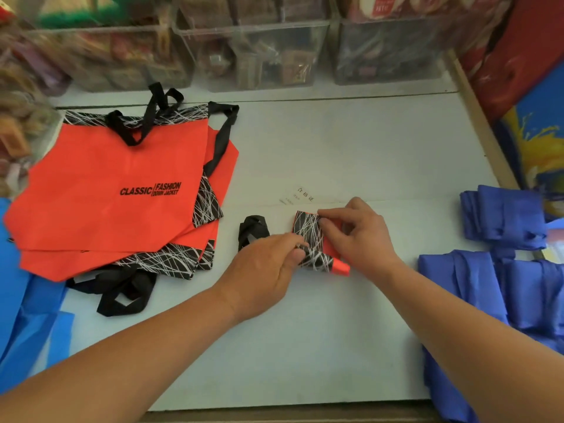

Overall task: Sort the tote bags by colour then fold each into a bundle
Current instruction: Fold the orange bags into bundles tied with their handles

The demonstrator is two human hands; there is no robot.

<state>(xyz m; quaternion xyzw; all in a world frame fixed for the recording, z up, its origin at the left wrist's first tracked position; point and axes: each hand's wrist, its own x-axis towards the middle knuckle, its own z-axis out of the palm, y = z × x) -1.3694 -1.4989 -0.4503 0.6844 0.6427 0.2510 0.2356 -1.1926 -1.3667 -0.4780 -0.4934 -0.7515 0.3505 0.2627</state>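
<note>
A small folded bundle of an orange tote bag (314,242) with black-and-white scribble trim lies mid-table. My left hand (268,267) pinches its lower left edge, and its black handle loops (251,228) stick out to the left. My right hand (360,233) pinches the bundle's upper right corner with thumb and forefinger. A stack of flat orange tote bags (106,184) printed "CLASSIC FASHION" lies at the left. Folded dark blue bags (503,218) sit at the right, with more dark blue bags (488,288) below them.
Light blue bags (27,325) hang over the table's left edge. Clear plastic bins (253,56) full of packaged goods line the back. A small white paper label (300,195) lies just behind the bundle. A red and blue panel (525,87) stands at the right.
</note>
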